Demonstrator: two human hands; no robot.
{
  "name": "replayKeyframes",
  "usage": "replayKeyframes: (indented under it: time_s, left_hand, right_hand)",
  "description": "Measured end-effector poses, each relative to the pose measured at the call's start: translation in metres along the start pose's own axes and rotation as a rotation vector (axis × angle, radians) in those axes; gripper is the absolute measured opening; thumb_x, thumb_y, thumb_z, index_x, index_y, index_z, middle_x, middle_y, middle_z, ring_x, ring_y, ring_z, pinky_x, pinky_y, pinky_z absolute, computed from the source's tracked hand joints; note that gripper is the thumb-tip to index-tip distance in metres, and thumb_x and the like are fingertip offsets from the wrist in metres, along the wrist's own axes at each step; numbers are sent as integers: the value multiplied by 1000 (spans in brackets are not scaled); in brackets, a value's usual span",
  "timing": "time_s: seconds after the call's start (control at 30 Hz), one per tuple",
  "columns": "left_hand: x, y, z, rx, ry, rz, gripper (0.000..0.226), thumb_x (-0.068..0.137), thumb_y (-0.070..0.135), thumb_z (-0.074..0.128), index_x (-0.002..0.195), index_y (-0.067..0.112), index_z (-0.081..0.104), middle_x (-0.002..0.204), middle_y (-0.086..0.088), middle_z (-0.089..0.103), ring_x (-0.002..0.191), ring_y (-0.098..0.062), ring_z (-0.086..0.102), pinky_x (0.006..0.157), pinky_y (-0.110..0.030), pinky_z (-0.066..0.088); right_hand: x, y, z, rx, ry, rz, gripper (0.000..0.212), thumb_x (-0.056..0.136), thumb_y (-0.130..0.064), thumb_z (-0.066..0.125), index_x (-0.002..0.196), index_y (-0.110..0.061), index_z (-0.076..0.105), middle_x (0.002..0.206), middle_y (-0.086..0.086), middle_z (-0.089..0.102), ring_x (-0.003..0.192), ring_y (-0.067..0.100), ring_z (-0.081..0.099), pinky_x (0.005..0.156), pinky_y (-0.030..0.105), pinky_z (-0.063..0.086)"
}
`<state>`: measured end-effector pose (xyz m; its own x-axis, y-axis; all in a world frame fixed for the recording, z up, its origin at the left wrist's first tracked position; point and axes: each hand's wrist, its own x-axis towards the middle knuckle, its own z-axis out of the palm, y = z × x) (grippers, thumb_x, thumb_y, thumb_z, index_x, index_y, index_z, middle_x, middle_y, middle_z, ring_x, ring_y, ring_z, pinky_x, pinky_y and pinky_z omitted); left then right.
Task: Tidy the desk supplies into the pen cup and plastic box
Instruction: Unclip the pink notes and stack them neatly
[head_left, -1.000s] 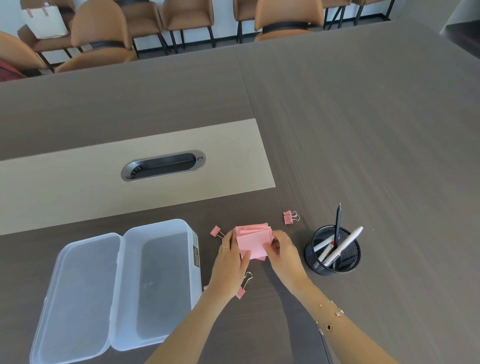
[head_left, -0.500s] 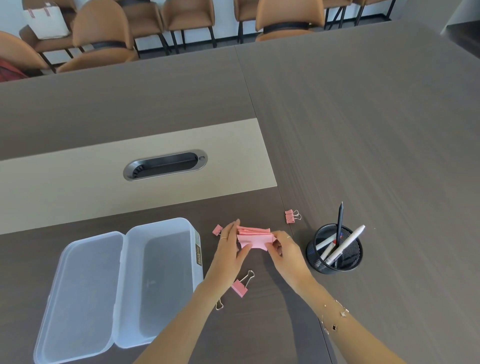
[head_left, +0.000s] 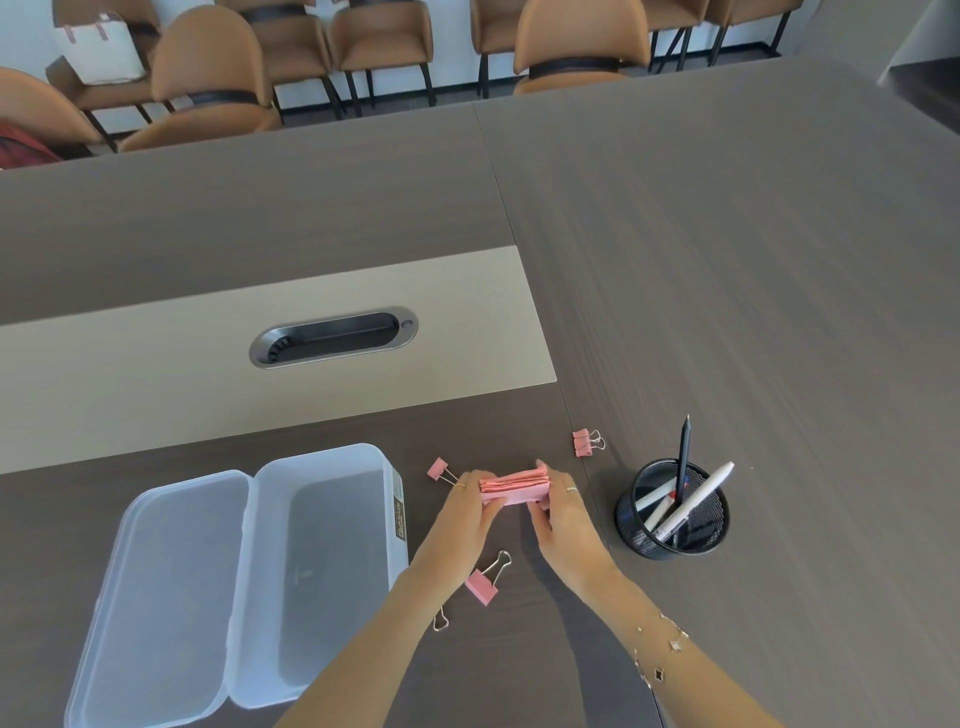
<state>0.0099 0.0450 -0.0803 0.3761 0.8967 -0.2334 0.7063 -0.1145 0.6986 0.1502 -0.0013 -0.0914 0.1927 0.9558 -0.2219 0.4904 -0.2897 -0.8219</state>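
A pink stack of sticky notes (head_left: 514, 484) stands on edge between my left hand (head_left: 462, 519) and my right hand (head_left: 563, 514), both gripping its ends just above the table. To the left lies the clear plastic box (head_left: 332, 566), empty, with its lid (head_left: 166, 592) hinged open. The black mesh pen cup (head_left: 672, 512) at the right holds several pens. Pink binder clips lie around: one (head_left: 587, 441) beyond the notes, one (head_left: 439, 469) left of them, one (head_left: 485, 579) under my wrists. A wire clip handle (head_left: 440, 621) shows beside my left forearm.
The dark wood table (head_left: 727, 291) stretches far and right. A beige strip with a metal cable port (head_left: 332, 336) runs behind the box. Brown chairs (head_left: 579, 47) line the far edge, and a white bag (head_left: 101, 49) rests on one.
The sticky notes went from lying flat under my hands to standing on edge, squared up between both hands. My left hand moved off the near binder clip, which now shows fully.
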Motion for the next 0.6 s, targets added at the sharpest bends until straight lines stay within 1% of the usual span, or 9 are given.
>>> replayKeyframes:
  time_s: [0.07, 0.13, 0.17, 0.23, 0.33, 0.4, 0.5, 0.53, 0.6]
  left_hand:
    - [2, 3, 1, 36, -1, 11, 33, 95, 31, 45, 124, 15, 48, 121, -4, 60, 108, -15, 61, 84, -12, 43]
    - [2, 4, 2, 73, 1, -5, 32, 96, 29, 43, 124, 14, 48, 122, -5, 60, 107, -16, 62, 83, -13, 43]
    - [3, 2, 4, 85, 5, -18, 30, 97, 27, 42, 124, 14, 48, 123, -6, 60, 107, -16, 62, 83, -14, 44]
    - [3, 1, 6, 90, 13, -42, 30, 98, 25, 41, 125, 13, 47, 124, -6, 59, 110, -17, 60, 87, -17, 46]
    - [3, 5, 2, 35, 45, -80, 33, 98, 24, 42, 128, 10, 48, 124, -5, 61, 114, -20, 59, 93, -25, 47]
    - [3, 11, -8, -69, 99, -105, 26, 97, 22, 47, 119, 11, 52, 111, -5, 65, 102, -20, 62, 83, -25, 49]
    - [0, 24, -40, -266, 237, -194, 19, 90, 20, 58, 108, 13, 57, 95, 0, 67, 83, -14, 61, 64, -14, 43]
    - [-1, 28, -55, -324, 276, -229, 20, 88, 21, 60, 107, 13, 59, 93, 1, 68, 82, -13, 61, 62, -13, 43]
    - [-6, 32, -90, -369, 333, -283, 20, 86, 22, 63, 104, 14, 64, 90, 2, 68, 83, -14, 62, 65, -15, 45]
  right_hand:
    - [3, -3, 1, 2, 41, 36, 46, 96, -8, 46, 140, -11, 33, 135, 10, 46, 123, 22, 47, 103, 28, 37]
    - [5, -3, 2, -54, 49, 28, 43, 98, -8, 43, 140, -11, 35, 130, 7, 48, 120, 17, 48, 102, 22, 36]
    - [4, -2, 1, -97, 41, 14, 41, 98, -9, 41, 138, -10, 37, 126, 6, 50, 117, 16, 49, 99, 21, 38]
    - [2, 1, 0, -167, 54, -26, 30, 99, -9, 40, 128, -6, 47, 109, 4, 52, 101, 16, 52, 86, 18, 38]
    - [5, 1, -5, -146, 118, -24, 20, 98, -9, 44, 110, -1, 58, 94, 4, 54, 84, 17, 50, 75, 21, 37]
    - [5, -7, -8, -106, 139, -27, 20, 96, -9, 47, 110, -2, 60, 96, 8, 61, 85, 20, 54, 75, 24, 41]
    - [8, -41, -12, 26, 171, -4, 20, 95, -13, 51, 112, -10, 60, 93, 6, 67, 84, 22, 60, 73, 29, 48]
    - [9, -57, -12, 80, 184, 7, 21, 94, -14, 53, 113, -14, 60, 91, 4, 68, 83, 19, 62, 72, 27, 49]
    - [15, -92, -8, 182, 183, 30, 16, 92, -15, 55, 107, -18, 61, 82, -3, 68, 74, 3, 63, 64, 11, 47]
